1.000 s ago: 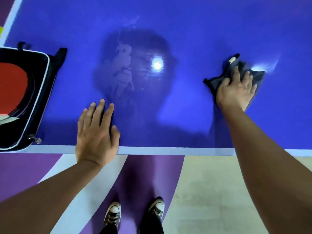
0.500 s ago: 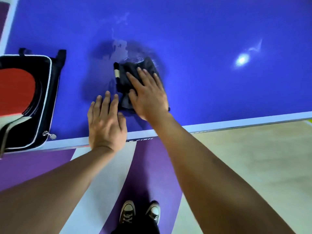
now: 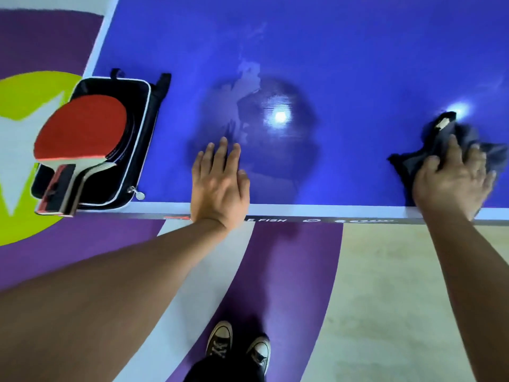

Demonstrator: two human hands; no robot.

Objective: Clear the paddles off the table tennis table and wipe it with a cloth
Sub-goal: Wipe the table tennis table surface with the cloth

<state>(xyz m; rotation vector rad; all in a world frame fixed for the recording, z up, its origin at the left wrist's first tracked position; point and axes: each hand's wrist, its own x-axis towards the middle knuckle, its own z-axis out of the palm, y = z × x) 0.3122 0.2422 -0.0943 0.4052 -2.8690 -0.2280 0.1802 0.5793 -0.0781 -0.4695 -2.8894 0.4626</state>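
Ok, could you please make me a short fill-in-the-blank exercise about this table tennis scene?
1. The right hand presses a dark ____ onto the blue table.
2. The paddle lying on the black case has a ____ face.
3. The left hand lies flat on the table and holds ____.

Missing words: cloth; red; nothing.
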